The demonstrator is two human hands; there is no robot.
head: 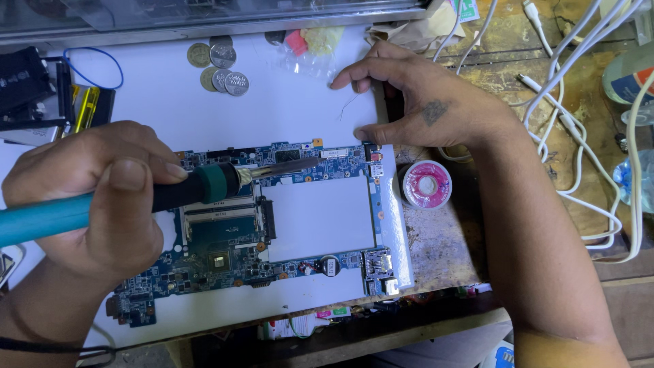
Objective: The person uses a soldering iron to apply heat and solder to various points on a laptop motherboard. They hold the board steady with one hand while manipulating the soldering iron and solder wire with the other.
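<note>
Two hands: left [102, 197] grips teal soldering iron [170, 194] over blue circuit board [286, 204]; right [422, 102] empty, fingers spread.

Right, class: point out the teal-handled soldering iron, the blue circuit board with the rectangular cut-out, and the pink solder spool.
Teal-handled soldering iron [204, 187]: head view, on its black and green grip.
Blue circuit board with the rectangular cut-out [225, 262]: head view, on the lower strip near the chip.
Pink solder spool [427, 185]: head view, on its pink face.

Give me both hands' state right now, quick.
Left hand: closed around the soldering iron, tip over the circuit board.
Right hand: holds nothing clearly, fingertips pressed on the white sheet.
</note>
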